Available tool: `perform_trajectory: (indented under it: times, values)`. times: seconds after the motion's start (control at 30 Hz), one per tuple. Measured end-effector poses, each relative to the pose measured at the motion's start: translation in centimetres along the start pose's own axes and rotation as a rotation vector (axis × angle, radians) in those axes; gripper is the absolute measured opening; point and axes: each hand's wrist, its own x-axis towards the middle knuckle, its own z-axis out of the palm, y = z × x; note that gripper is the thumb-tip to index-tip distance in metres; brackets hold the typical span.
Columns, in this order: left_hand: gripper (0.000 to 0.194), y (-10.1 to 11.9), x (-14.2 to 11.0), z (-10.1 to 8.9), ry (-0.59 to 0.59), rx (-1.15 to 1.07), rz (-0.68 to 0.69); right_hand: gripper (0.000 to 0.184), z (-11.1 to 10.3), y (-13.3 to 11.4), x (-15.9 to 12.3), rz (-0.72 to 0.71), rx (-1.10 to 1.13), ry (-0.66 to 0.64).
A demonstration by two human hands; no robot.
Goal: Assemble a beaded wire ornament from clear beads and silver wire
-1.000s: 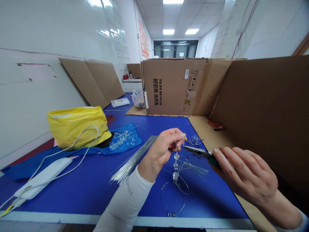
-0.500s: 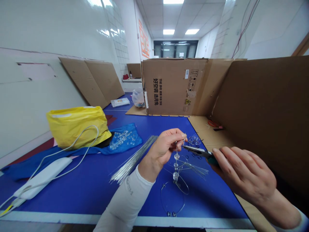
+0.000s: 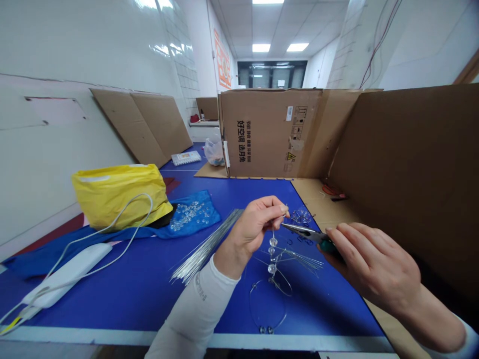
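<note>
Between thumb and fingers, my left hand point(image 3: 261, 222) pinches the top of a wire carrying clear beads point(image 3: 272, 269), which hangs down over the table. My right hand point(image 3: 377, 267) is wrapped around the dark green handle of long-nose pliers point(image 3: 305, 232). The pliers' tips reach the wire just below my left fingertips; whether they grip it is too small to tell. Beneath the hanging beads lies a wire loop point(image 3: 250, 306) with small beads. A bundle of short wires point(image 3: 305, 262) is behind the strand, and a thicker bundle of long wires point(image 3: 209, 247) lies beside my left forearm.
Loose clear beads point(image 3: 190, 214) lie on a blue cloth at the left. Near it are a yellow bag point(image 3: 121, 194) and a white power strip point(image 3: 67, 274) with a cable. Small wire pieces point(image 3: 301, 217) lie beyond the pliers. Cardboard point(image 3: 269, 134) stands at the back and right.
My right hand and the pliers have shifted slightly left and up, with more of the green handle showing. My left hand keeps its pinch almost in place.
</note>
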Motion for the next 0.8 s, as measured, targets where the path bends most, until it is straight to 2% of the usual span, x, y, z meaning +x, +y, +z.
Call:
perform_trajectory:
  times: [0.17,0.3,0.43,0.63,0.8]
  values:
    - [0.022,0.0,0.0,-0.3,-0.017,0.094,0.134,0.024,0.1,-0.1,0.4,0.063,0.117,-0.065]
    - [0.020,0.2,-0.1,-0.7,-0.059,0.232,0.257,0.018,0.0,-0.1,1.0,0.160,0.322,-0.100]
    - [0.019,0.5,-0.4,-1.2,-0.103,0.362,0.359,0.018,0.0,0.0,1.2,0.197,0.472,-0.100]
    - [0.019,0.9,-0.8,-1.6,-0.138,0.431,0.399,0.024,0.0,0.2,0.7,0.230,0.578,-0.141]
    - [0.026,0.4,-0.7,-1.7,-0.126,0.293,0.365,0.026,-0.5,0.0,1.0,0.287,0.640,-0.175]
